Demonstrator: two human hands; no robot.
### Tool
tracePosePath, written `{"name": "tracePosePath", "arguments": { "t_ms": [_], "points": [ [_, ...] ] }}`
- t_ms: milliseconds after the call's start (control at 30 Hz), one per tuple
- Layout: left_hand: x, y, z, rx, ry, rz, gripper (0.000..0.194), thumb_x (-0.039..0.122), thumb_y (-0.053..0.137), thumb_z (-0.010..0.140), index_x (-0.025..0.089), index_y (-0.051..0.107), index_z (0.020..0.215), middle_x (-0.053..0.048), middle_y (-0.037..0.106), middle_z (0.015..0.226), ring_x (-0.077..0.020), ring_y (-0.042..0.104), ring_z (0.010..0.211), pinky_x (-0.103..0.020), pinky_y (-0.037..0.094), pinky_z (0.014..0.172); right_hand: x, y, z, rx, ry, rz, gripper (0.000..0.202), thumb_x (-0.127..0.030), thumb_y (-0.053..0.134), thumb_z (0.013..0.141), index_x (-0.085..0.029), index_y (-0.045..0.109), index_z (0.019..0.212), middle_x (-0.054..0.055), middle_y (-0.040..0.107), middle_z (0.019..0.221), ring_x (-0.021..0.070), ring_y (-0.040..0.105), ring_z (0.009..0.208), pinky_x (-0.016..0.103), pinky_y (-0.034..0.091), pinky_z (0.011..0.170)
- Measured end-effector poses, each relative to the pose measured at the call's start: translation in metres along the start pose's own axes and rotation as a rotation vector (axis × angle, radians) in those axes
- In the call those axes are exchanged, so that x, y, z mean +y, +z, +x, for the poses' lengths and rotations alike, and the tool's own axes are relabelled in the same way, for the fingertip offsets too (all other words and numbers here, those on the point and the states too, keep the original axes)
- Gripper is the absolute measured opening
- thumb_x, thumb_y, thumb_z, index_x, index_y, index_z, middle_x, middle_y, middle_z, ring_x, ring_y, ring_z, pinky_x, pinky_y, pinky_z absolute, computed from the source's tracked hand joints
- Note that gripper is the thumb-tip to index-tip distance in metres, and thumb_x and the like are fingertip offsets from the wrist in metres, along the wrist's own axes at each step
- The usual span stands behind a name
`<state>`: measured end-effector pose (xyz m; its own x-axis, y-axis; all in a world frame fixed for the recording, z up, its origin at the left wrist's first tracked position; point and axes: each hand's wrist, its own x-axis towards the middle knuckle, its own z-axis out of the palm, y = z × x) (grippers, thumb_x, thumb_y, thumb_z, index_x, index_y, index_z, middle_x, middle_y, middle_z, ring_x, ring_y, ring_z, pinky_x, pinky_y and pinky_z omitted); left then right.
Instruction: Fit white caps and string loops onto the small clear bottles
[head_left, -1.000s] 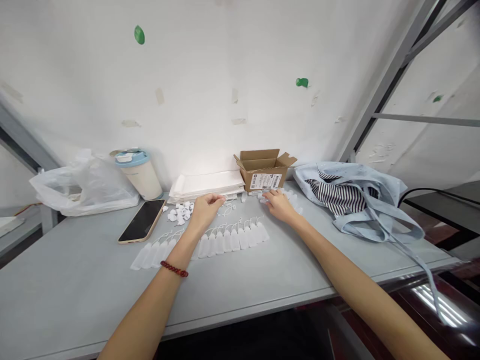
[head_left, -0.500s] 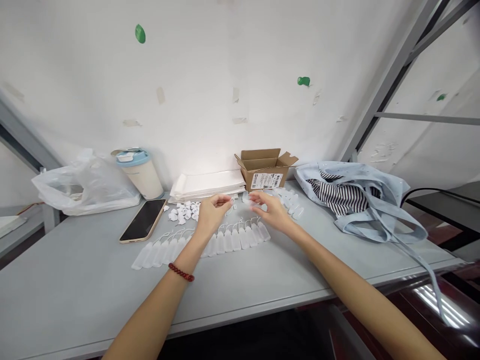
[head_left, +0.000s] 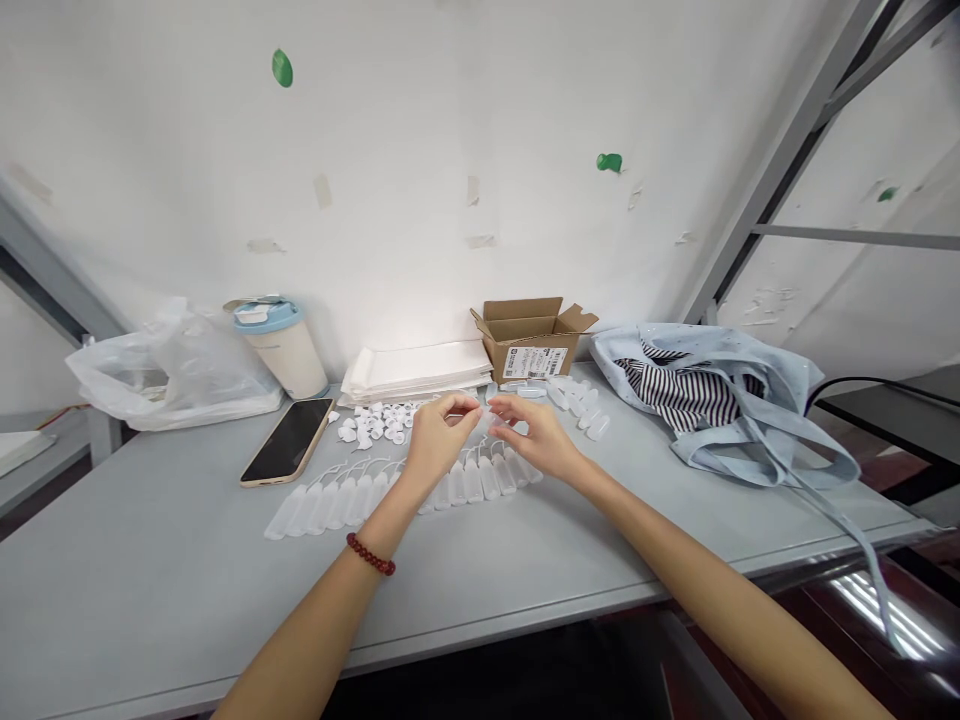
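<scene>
My left hand [head_left: 444, 432], with a red bead bracelet [head_left: 370, 555] on its wrist, pinches something small that its fingers mostly hide. Facing it closely, my right hand [head_left: 536, 435] holds a small translucent plastic piece [head_left: 487, 418] between thumb and fingers. Both hands hover over a row of small translucent plastic tubes [head_left: 337, 500] with thin white loops, lying side by side on the table. Behind my left hand is a pile of small white caps [head_left: 375, 424]. Loose translucent tubes [head_left: 581, 400] without loops lie beyond my right hand.
A phone [head_left: 289, 442], a tumbler [head_left: 289, 350] and a plastic bag [head_left: 176, 370] occupy the left side. At the back stand a stack of white sheets [head_left: 416, 368] and an open cardboard box [head_left: 532, 350]. A light-blue cloth bag [head_left: 705, 390] lies right on the grey table [head_left: 525, 570].
My hands have come closer together, so the fingertips now almost meet. The left moved right and slightly down. A translucent piece now shows between them.
</scene>
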<state>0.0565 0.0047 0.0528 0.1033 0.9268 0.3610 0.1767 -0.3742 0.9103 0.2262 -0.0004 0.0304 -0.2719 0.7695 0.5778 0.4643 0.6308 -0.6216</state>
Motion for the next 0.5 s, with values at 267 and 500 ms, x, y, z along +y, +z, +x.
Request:
{"name": "tracePosePath", "arguments": {
  "t_ms": [267,500],
  "points": [
    [-0.0082,0.0041,-0.0033,-0.042,0.193,0.051,0.011,0.024,0.061,0.076,0.017,0.069,0.078,-0.006,0.067,0.086,-0.0167,0.065,0.080,-0.031,0.057,0.073,0.0034,0.0014,-0.0003,0.026,-0.091,-0.034,0.028,-0.022,0.058,0.084,-0.019,0.060,0.113,0.009,0.069,0.096,0.0199,0.066,0.085,0.034,0.054,0.071],
    [-0.0062,0.0052,-0.0075,-0.045,0.384,0.210,0.018,0.017,0.057,0.080,0.020,0.069,0.093,-0.006,0.065,0.097,-0.0152,0.064,0.082,-0.028,0.057,0.074,0.0021,0.0022,-0.0016,0.082,-0.127,-0.135,0.026,-0.027,0.052,0.089,-0.021,0.059,0.113,0.008,0.069,0.093,0.0190,0.064,0.080,0.034,0.054,0.068]
  ]
}}
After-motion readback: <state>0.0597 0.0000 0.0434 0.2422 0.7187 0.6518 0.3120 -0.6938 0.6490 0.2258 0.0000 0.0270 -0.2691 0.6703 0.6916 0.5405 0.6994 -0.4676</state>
